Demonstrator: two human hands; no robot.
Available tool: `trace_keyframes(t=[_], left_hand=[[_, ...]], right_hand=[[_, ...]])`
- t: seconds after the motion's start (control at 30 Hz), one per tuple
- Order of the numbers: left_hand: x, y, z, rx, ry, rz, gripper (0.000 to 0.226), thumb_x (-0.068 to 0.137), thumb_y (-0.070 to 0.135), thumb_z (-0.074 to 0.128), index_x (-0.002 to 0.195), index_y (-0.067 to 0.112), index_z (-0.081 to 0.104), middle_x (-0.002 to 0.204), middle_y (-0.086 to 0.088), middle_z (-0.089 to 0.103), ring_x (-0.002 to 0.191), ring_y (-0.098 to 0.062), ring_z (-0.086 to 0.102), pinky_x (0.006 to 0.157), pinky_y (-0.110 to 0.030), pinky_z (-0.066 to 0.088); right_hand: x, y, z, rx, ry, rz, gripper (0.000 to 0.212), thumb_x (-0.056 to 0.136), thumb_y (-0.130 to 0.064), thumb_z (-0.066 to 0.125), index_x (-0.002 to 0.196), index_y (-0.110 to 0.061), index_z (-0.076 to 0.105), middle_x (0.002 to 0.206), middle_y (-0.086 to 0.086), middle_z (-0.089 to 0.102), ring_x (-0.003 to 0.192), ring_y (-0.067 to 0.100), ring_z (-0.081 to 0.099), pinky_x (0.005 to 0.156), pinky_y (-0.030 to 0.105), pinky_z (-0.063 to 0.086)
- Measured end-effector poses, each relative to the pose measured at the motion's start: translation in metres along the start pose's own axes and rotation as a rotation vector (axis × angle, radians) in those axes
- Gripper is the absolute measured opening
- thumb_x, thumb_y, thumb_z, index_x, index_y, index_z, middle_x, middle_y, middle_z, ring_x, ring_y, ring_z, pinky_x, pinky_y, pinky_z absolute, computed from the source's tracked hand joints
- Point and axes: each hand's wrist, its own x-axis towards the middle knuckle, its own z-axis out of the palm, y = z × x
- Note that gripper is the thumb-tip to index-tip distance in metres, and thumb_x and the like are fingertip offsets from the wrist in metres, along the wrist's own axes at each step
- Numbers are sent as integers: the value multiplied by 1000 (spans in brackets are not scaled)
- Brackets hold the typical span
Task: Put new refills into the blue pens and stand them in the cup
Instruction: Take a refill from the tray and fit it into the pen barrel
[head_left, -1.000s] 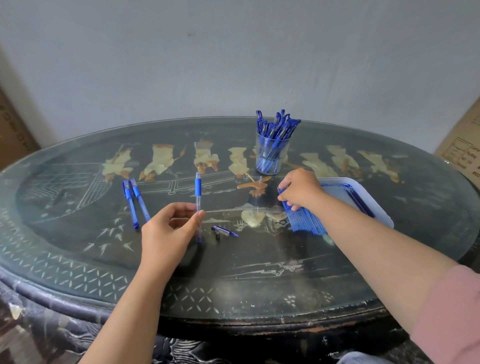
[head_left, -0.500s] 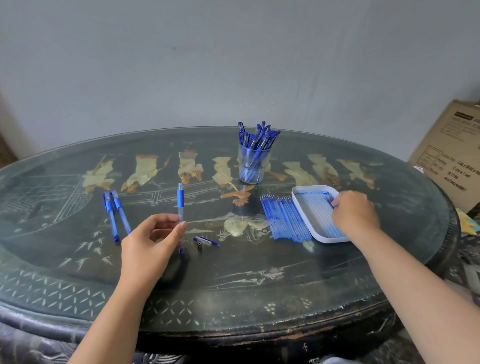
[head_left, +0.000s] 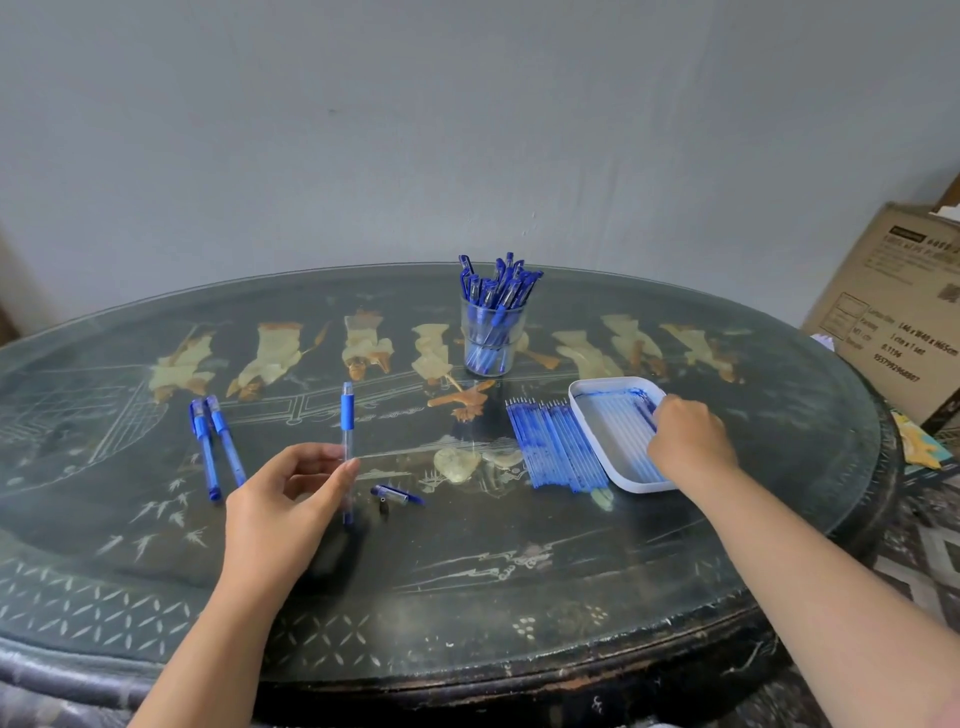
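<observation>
Two blue pens (head_left: 217, 448) lie side by side on the left part of the dark, glass-topped table (head_left: 467, 597), well apart from the cup.

The left hand (head_left: 280, 501) is raised just above the table, to the right of those pens. A clear pen barrel (head_left: 347, 452) with a blue grip sleeve is pinched between its thumb and fingertips. The barrel is held near upright, with its lower end at or just above the glass. Contact with the glass cannot be confirmed.

Small loose pen parts (head_left: 397, 494) lie on the glass just right of the barrel's lower end.

The clear cup (head_left: 488, 340) stands towards the far side of the table, near its middle. It is filled with capped blue pens standing on end.

A row of blue refills (head_left: 550, 449) is laid out on the glass to the right, touching the left wall of a white tray (head_left: 608, 382). Pale tubes are seen inside the tray.

The right hand (head_left: 691, 444) is placed over the tray's right side, knuckles up and fingers curled downward into it. Whether anything is held there cannot be told, as the fingertips are hidden.

A cardboard box (head_left: 893, 317) stands beyond the table's right edge.
</observation>
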Motion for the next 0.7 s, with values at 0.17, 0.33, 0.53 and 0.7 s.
trace_keyframes(t=[0.17, 0.33, 0.53, 0.7], left_hand=[[0, -3, 0, -22, 2, 11, 11, 81, 21, 76, 90, 24, 70, 82, 2, 73, 66, -15, 71, 73, -33, 58], [1, -4, 0, -73, -21, 13, 12, 80, 20, 76, 91, 22, 71, 82, 1, 74, 69, -17, 72, 76, -38, 59], [-2, -3, -1, -164, -50, 29, 14, 78, 20, 76, 92, 19, 72, 84, -1, 73, 75, -20, 72, 72, -34, 61], [-2, -1, -2, -229, -95, 13, 14, 76, 18, 77, 90, 17, 74, 85, -4, 73, 78, -24, 72, 71, -32, 61]], right_hand=[[-1, -4, 0, 64, 5, 7, 30, 90, 0, 52, 120, -3, 55, 112, 15, 62, 100, 35, 60, 68, 34, 44], [-12, -21, -12, 376, 15, -60, 34, 90, -2, 53, 122, -9, 64, 126, 14, 62, 112, 35, 58, 88, 36, 47], [-54, -71, -35, 1199, -365, -86, 22, 92, 0, 62, 111, -10, 67, 95, 8, 64, 78, 16, 58, 68, 36, 61], [-81, -117, -39, 1584, -618, -141, 18, 91, 4, 61, 107, -3, 69, 88, 9, 65, 80, 21, 58, 67, 40, 61]])
